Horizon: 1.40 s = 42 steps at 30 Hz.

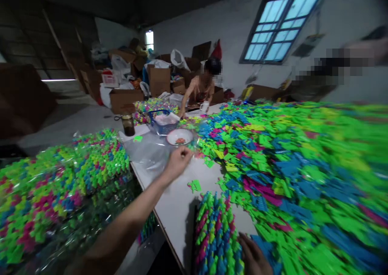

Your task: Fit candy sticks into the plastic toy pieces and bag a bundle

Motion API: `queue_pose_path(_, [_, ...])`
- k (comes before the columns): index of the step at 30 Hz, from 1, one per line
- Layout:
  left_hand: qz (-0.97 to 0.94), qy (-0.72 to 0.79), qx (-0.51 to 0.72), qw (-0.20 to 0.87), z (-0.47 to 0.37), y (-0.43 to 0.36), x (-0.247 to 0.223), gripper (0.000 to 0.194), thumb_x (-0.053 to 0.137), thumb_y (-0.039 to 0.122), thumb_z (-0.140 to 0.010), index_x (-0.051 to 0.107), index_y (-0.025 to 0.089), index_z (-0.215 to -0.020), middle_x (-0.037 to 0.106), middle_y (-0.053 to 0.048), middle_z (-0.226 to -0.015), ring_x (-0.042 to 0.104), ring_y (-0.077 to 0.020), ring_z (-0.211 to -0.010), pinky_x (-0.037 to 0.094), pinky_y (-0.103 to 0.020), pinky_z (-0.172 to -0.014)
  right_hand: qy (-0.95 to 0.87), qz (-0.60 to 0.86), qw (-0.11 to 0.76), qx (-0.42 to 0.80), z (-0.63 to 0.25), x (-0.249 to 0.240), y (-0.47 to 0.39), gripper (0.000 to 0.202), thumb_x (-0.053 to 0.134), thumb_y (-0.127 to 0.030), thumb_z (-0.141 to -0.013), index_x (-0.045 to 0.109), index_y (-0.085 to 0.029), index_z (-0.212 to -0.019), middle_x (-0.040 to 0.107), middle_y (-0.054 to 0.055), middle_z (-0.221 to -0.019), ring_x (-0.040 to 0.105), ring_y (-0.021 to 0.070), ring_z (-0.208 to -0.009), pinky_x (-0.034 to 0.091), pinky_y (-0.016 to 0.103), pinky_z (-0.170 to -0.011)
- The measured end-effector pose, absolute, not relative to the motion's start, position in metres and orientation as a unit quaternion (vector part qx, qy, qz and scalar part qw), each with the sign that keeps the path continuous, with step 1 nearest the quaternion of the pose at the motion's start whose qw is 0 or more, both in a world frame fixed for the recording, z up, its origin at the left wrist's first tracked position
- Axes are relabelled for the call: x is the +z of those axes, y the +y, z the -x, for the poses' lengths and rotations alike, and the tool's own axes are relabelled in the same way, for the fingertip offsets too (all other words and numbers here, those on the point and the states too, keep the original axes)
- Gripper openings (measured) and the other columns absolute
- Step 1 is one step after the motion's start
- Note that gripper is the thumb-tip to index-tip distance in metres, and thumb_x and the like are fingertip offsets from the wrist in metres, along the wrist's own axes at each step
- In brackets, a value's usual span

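Note:
My left hand (179, 160) reaches forward over the white table, thumb and fingers closed in a pinch just in front of a white bowl (180, 136) with small orange bits in it. What the pinch holds, if anything, I cannot make out. Clear plastic sheeting (148, 149) lies beside that hand. At the lower edge my right hand (254, 255) has its fingers stretched out against the right side of a dense block of small colourful plastic pieces (216, 234) in rows. A single green piece (194, 185) lies on the white tabletop (172, 210) between the hands.
A large heap of loose green, blue, pink and yellow plastic pieces (291, 170) covers the right side. Bagged pieces (60, 190) sit at left. Farther back are a jar of dark liquid (127, 125), a blue basket (163, 126), another person (201, 87) and cardboard boxes (125, 100).

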State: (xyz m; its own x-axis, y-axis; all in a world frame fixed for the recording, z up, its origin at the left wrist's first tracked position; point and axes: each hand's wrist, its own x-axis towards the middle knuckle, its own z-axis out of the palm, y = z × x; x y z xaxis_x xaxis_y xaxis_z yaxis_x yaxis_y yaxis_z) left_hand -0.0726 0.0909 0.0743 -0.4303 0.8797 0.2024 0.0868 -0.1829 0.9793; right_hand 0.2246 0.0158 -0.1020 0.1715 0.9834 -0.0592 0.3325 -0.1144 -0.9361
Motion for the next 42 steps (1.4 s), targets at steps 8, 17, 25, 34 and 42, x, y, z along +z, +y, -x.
queue_pose_path(8, [-0.609,0.580,0.488,0.235,-0.036,0.021,0.024,0.016,0.046,0.027,-0.081,0.056,0.019,-0.071,0.059,-0.002,-0.073,0.056,-0.0159,-0.072,0.045,-0.028,-0.067,-0.661,0.522,0.389,0.374,-0.184,0.039,0.051,0.041,0.061,-0.048,-0.071,0.066,-0.015,-0.095,0.070,0.009,-0.093,0.064,0.0222,-0.082,0.049,0.033,-0.071])
queue_pose_path(17, [-0.490,0.554,0.516,0.433,-0.034,-0.006,0.021,0.035,0.055,0.049,-0.076,0.061,0.016,-0.085,0.062,-0.004,-0.078,0.058,-0.0173,-0.073,0.045,-0.026,-0.063,-0.708,0.502,0.330,0.371,-0.167,0.034,0.033,0.024,0.053,-0.036,-0.073,0.051,-0.018,-0.058,0.048,-0.002,-0.053,0.045,0.0120,-0.054,0.031,0.023,-0.053])
queue_pose_path(25, [-0.402,0.567,0.547,0.465,0.017,-0.038,0.015,0.051,0.071,0.064,-0.053,0.052,0.017,-0.055,0.051,0.002,-0.050,0.048,-0.0122,-0.051,0.038,-0.023,-0.051,-0.787,0.484,0.196,0.328,-0.121,0.049,0.009,0.020,0.068,-0.027,-0.062,0.053,-0.018,-0.055,0.053,-0.004,-0.053,0.047,0.0109,-0.054,0.024,0.022,-0.052])
queue_pose_path(34, [-0.360,0.660,0.549,0.364,0.072,-0.074,0.000,0.051,0.069,0.067,-0.054,0.053,0.018,-0.050,0.046,0.003,-0.048,0.043,-0.0127,-0.049,0.034,-0.024,-0.048,-0.832,0.402,0.194,0.330,-0.105,0.060,0.021,0.042,0.073,-0.022,-0.064,0.062,-0.019,-0.104,0.065,0.008,-0.103,0.061,0.0202,-0.088,0.043,0.028,-0.075])
queue_pose_path(42, [-0.458,0.604,0.458,0.464,0.059,-0.055,-0.001,0.067,0.052,0.082,-0.056,0.051,0.016,-0.049,0.040,0.002,-0.048,0.035,-0.0107,-0.052,0.032,-0.022,-0.049,-0.800,0.262,0.159,0.515,-0.076,0.051,0.001,0.060,0.075,-0.027,-0.061,0.058,-0.024,-0.118,0.062,-0.003,-0.074,0.056,0.0130,-0.067,0.042,0.020,-0.062])
